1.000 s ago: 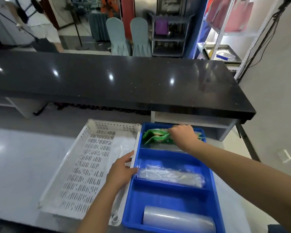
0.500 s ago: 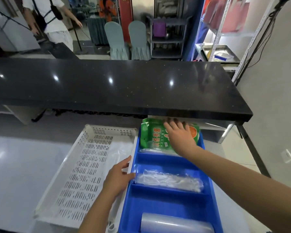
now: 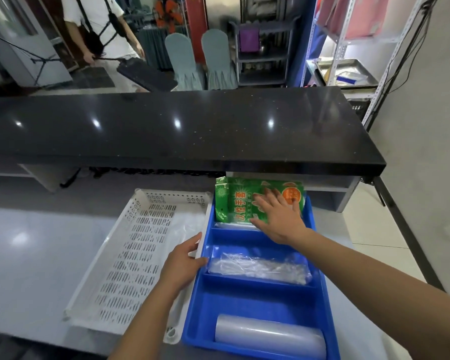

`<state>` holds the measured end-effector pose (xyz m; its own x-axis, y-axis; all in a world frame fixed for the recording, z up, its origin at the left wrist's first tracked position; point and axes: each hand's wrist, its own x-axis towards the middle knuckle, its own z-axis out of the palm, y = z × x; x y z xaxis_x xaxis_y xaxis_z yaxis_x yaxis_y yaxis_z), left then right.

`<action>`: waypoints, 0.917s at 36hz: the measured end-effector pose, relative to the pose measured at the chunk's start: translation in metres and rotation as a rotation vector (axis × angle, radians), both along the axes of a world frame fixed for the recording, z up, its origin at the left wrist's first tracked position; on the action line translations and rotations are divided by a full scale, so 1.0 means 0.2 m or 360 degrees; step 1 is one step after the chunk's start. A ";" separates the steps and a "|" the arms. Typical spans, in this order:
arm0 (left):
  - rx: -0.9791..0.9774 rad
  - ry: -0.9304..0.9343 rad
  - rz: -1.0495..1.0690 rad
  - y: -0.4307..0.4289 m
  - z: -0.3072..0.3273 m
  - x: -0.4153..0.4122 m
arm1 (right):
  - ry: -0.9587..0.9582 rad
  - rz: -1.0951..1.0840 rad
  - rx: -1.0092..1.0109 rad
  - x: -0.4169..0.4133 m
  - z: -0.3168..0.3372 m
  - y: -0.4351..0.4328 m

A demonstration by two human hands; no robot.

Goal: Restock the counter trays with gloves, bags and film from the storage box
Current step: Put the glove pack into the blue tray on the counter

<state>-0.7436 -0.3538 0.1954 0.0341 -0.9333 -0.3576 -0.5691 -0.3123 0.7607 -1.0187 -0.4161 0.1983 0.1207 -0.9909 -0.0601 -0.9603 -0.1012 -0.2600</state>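
A blue divided tray (image 3: 255, 297) sits on the grey counter in front of me. A green pack of gloves (image 3: 234, 203) stands upright in its far compartment. My right hand (image 3: 278, 216) lies flat against the pack, fingers spread. The middle compartment holds a clear pack of plastic bags (image 3: 257, 268). A roll of clear film (image 3: 270, 339) lies in the near compartment. My left hand (image 3: 182, 266) rests on the right rim of the white perforated tray (image 3: 130, 258), thumb at the blue tray's edge.
A black raised counter top (image 3: 166, 131) runs across just beyond the trays and overhangs the glove pack. A thin clear sheet (image 3: 190, 224) lies in the white tray. A person in white stands far left behind the counter. Metal shelving (image 3: 353, 71) stands at the right.
The green glove pack has gone from lying crumpled in the far compartment to standing upright. My right hand has opened and flattened against it. My left hand has stayed on the white tray's rim.
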 end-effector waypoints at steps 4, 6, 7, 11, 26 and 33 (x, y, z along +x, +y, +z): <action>-0.0017 -0.0035 0.0025 0.01 0.02 -0.01 | -0.0081 0.0014 0.0005 -0.05 0.10 0.06; -0.0030 -0.0051 0.0043 0.02 0.02 -0.02 | -0.0137 0.0018 0.0004 -0.09 0.14 0.12; -0.0036 -0.0056 0.0052 0.02 0.03 -0.03 | -0.0170 0.0019 0.0006 -0.10 0.15 0.15; -0.0092 -0.0069 0.0130 0.07 0.07 -0.05 | -0.0255 0.0032 0.0020 -0.15 0.22 0.29; -0.0529 -0.0426 0.0159 0.76 0.25 -0.24 | -0.1018 0.0110 0.0225 -0.03 0.32 0.82; -0.0487 -0.0513 0.0287 1.09 0.17 -0.07 | -0.0802 0.0421 0.0326 0.22 0.27 0.99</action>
